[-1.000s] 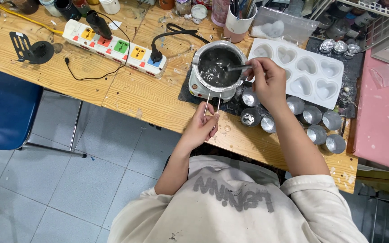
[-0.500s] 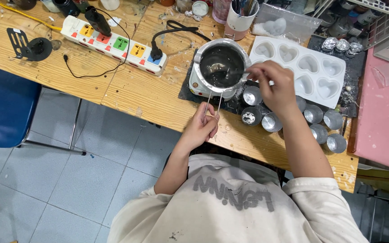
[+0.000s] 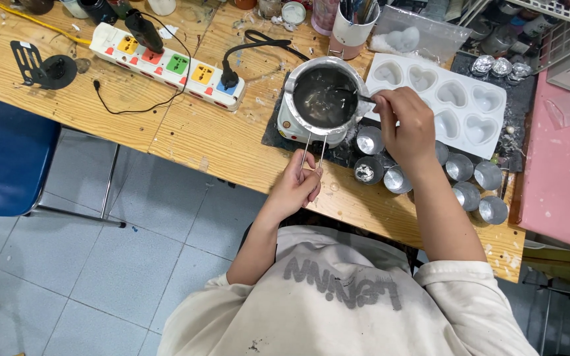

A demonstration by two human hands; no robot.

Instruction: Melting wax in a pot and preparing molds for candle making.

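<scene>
A small metal melting pot [image 3: 325,97] with dark liquid sits on a white heater base on the wooden table [image 3: 219,142]. My left hand [image 3: 296,186] grips the pot's two-wire handle [image 3: 313,151] at the table's near edge. My right hand [image 3: 406,128] is just right of the pot and holds a thin metal spoon [image 3: 354,96] whose bowl dips into the liquid. Several small round metal cups [image 3: 423,175] stand below my right hand. A white mould with heart-shaped cavities [image 3: 450,105] lies right of the pot.
A white power strip with coloured switches [image 3: 169,66] lies left of the pot, cables plugged in. A cup of tools [image 3: 352,26] and jars stand at the back. A blue chair [image 3: 8,165] is at left, a pink surface [image 3: 559,178] at right.
My right hand lifted the spoon out toward the cups, then brought it back into the pot. My left hand stayed on the wire handle.
</scene>
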